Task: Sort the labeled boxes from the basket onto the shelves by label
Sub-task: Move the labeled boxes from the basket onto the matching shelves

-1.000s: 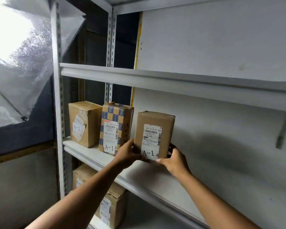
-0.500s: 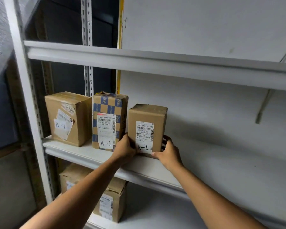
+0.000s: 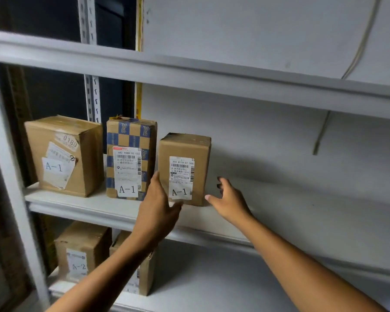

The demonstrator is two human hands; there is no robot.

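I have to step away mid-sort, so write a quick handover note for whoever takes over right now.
Left hand: open, fingers straight alongside the newest A-1 box; contact unclear.
Right hand: open, just clear of that box's right side.
Middle shelf: three A-1 boxes upright in a row, the plain one, the checkered one and the newest.
Lower shelf: an A-2 box; a second box beside it, label hidden.
Done: this box is placed.
Left: the basket is out of view, so check it for more.
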